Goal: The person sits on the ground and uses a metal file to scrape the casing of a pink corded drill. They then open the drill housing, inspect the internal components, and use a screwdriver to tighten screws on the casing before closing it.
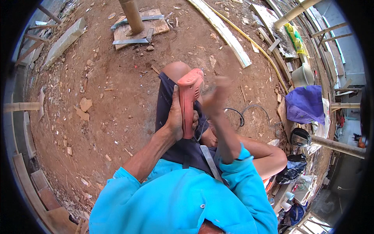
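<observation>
My left hand (pixel 177 121) is wrapped round a long orange-red moulded thing (pixel 187 103) and holds it upright above my lap. Slots run along its right side near the wide top end; I cannot make out its kind. The left thumb lies along its left side, and fingertips show on its right. Just right of it is my right hand (pixel 216 99), smeared by motion, so its fingers and anything in them are unclear. A flat grey metal strip (pixel 210 160) lies slanted across my dark shorts, below the right wrist.
Bare earth (pixel 113 128) with scattered wood chips surrounds my legs. A dark cable (pixel 242 120) curls right of my hands. Ahead, a bamboo post (pixel 132 17) stands on a board. A pale plank (pixel 224 33), a bucket (pixel 303 75) and purple cloth (pixel 306 104) lie to the right.
</observation>
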The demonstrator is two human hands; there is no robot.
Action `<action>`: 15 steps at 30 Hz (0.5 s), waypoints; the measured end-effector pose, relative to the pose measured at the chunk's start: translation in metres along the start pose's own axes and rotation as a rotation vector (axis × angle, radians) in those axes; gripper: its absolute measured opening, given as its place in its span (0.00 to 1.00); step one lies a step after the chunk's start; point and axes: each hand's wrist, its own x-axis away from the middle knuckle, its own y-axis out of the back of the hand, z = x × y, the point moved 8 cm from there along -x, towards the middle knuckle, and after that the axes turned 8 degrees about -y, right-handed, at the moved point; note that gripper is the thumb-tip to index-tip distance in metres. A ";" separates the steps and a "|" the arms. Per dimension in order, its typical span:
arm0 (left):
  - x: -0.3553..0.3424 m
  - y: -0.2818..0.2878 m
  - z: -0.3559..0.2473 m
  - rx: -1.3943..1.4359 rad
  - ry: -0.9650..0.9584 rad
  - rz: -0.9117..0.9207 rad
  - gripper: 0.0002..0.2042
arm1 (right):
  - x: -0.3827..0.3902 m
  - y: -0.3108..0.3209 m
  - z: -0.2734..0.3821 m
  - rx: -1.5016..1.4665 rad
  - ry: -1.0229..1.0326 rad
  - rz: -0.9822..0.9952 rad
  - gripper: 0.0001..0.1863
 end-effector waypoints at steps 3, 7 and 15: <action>0.005 0.009 -0.003 -0.027 -0.030 0.022 0.44 | -0.011 0.037 0.024 0.002 0.108 -0.125 0.38; -0.020 -0.011 -0.015 0.167 -0.257 -0.004 0.41 | 0.036 -0.073 0.023 0.025 0.141 0.318 0.40; -0.006 -0.018 -0.005 -0.002 -0.002 -0.028 0.40 | 0.030 -0.064 -0.032 -0.195 -0.285 0.287 0.41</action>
